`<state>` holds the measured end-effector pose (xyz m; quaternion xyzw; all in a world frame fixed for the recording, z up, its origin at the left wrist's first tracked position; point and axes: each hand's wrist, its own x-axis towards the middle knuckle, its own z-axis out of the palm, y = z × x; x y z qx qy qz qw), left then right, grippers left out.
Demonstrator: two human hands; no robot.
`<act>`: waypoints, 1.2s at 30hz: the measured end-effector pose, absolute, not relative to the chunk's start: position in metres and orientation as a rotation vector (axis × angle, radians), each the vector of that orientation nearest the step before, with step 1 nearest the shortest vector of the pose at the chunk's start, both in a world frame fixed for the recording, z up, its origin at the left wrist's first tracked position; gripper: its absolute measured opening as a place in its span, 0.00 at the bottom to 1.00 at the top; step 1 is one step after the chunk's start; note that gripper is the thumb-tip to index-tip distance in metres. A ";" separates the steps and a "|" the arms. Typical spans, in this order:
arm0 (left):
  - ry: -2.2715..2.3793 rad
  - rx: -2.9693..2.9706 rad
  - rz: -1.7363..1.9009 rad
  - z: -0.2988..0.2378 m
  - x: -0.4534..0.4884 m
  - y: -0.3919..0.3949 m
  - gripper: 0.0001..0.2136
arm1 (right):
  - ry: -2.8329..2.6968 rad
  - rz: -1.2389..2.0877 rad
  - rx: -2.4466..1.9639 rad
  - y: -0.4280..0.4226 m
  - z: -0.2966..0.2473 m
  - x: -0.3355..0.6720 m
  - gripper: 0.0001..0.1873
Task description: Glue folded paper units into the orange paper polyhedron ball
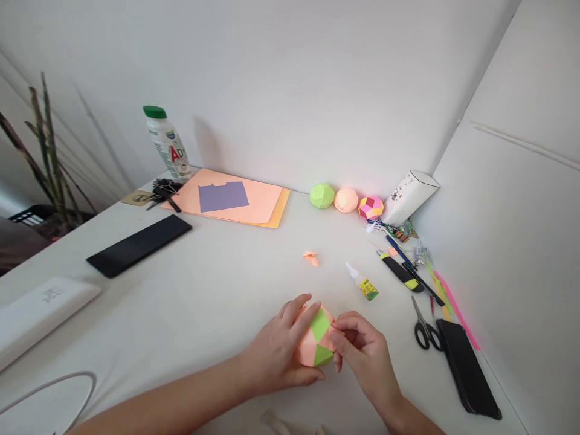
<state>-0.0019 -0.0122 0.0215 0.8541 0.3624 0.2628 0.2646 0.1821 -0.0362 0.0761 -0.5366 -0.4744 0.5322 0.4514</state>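
Observation:
A faceted paper ball (321,326), peach with green panels, is in front of me just above or on the table; which of the two I cannot tell. My left hand (274,347) wraps round its left side, fingers over the top and thumb beneath. At the ball's right edge my right hand (365,350) pinches the paper between thumb and forefinger; the exact spot is hidden by the fingertips. A small folded peach paper piece (311,258) lies beyond the ball. To its right is a little glue bottle (364,284) with a white nozzle, lying on its side.
Three paper balls, the nearest end one multicoloured (371,207), line the wall. Scissors (425,329), a box cutter (399,272) and a black phone (469,368) lie right. Paper sheets (263,202), a white bottle (168,145) and a black slab (140,244) are left.

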 end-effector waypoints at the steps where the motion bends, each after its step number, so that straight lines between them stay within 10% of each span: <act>1: 0.975 2.321 0.721 0.022 -0.002 -0.012 0.49 | -1.173 1.310 -1.323 -0.036 0.076 0.182 0.12; 36: 0.912 2.397 0.643 0.036 -0.002 -0.014 0.38 | -1.227 1.253 -1.305 -0.039 0.071 0.184 0.09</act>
